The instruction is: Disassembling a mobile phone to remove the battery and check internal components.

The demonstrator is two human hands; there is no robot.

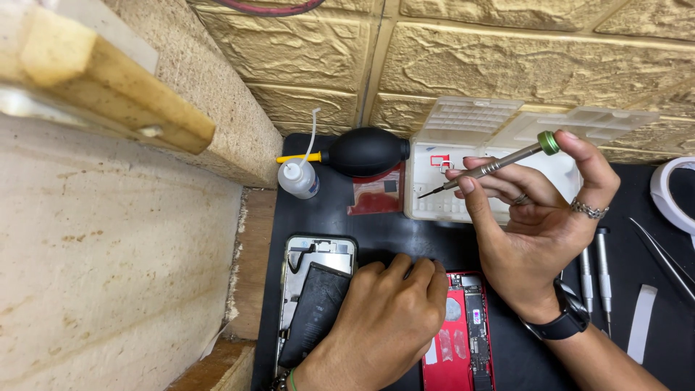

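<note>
Right hand (539, 217) is up off the black work mat (391, 232), fingers pinched around a slim precision screwdriver (492, 165), forefinger capping its green swivel end, tip aimed down-left toward the white compartment tray (434, 195) at the mat's far edge. Left hand (387, 318) lies flat, knuckles up, fingers curled down between the two phone halves on the mat's near side; whether it grips anything underneath, I cannot tell. Just left of that hand sits the opened frame with the black battery (315, 311) tilted across it; just right, the red phone body (463, 333) with its logic board showing. A good move here, I'd judge: keep the driver vertical over any screw, let the cap spin under the forefinger, and steady the red body with the flat hand. Behind on the mat: black dust blower (365, 150), small dropper bottle (298, 177). Two spare drivers (595, 279) rest right of the wrist.
</note>
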